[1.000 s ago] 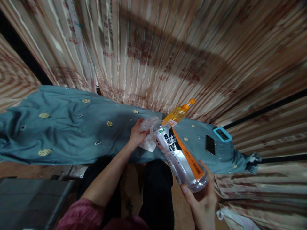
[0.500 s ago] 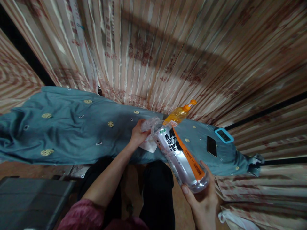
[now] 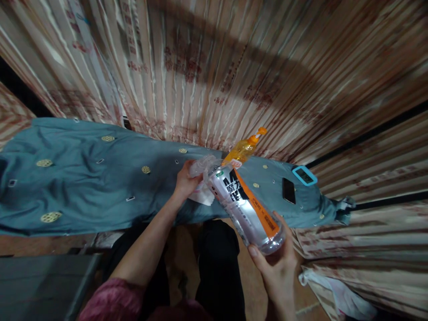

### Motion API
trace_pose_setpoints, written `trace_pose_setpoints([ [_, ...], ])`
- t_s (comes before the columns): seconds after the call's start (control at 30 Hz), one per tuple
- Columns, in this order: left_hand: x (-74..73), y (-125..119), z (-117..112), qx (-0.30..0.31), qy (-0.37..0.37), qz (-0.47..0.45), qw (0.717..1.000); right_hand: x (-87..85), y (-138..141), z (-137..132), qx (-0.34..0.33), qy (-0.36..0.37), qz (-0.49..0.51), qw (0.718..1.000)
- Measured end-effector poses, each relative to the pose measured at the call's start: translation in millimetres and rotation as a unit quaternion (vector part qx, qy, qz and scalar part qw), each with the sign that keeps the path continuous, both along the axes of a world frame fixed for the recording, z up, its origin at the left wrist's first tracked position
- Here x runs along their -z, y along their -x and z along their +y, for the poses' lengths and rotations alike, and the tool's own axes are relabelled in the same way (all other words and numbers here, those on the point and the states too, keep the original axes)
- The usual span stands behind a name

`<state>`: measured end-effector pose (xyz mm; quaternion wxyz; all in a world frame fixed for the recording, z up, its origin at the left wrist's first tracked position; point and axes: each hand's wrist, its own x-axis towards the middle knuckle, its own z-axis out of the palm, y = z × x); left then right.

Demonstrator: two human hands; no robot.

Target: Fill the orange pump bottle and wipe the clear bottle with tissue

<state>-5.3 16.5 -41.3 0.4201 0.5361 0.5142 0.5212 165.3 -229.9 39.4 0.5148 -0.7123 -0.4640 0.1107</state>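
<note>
A clear plastic bottle (image 3: 245, 205) with a silver and orange label is held tilted above the cloth, its neck toward the upper left. My left hand (image 3: 187, 180) is closed around the clear neck end; its fingertips are partly hidden. At the base, my right hand (image 3: 277, 263) is closed around the lower right end of the bottle. A white tissue (image 3: 203, 196) shows just below my left hand; I cannot tell whether they touch. Behind the bottle's upper part is an orange pump bottle (image 3: 242, 149) with yellow liquid, its lower part hidden.
A blue-green patterned cloth (image 3: 80, 187) covers the long surface before me. On its right lie a dark phone (image 3: 289, 191) and a light-blue framed digital clock (image 3: 304, 175). A striped curtain (image 3: 214, 67) hangs behind. At lower left stands a grey flat-topped piece (image 3: 43, 285).
The view has shifted slightly, so everything appears a little further left and higher. Both hands keep their hold on the plastic bottle, which stays at much the same tilt.
</note>
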Motion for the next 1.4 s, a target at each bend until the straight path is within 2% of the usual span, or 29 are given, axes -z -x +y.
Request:
trace_pose_setpoints([
  [0.33,11.5,-1,9,0.016,-0.023,-0.004,1.000,-0.2,9,4,-0.001,-0.013,0.004,1.000],
  [0.5,7.8,0,11,0.012,-0.025,0.023,0.999,0.8,10,8,-0.001,-0.022,0.015,1.000],
  [0.73,8.1,-1,9,-0.001,-0.044,0.015,0.999,1.4,10,8,-0.004,-0.037,0.064,0.997],
  [1.13,6.9,-6,9,-0.004,-0.016,-0.017,1.000,-4.1,10,10,0.017,-0.028,0.062,0.998],
  [1.4,-2.0,-5,4,-0.002,0.002,-0.017,1.000,-4.4,13,9,0.034,-0.016,0.024,0.999],
])
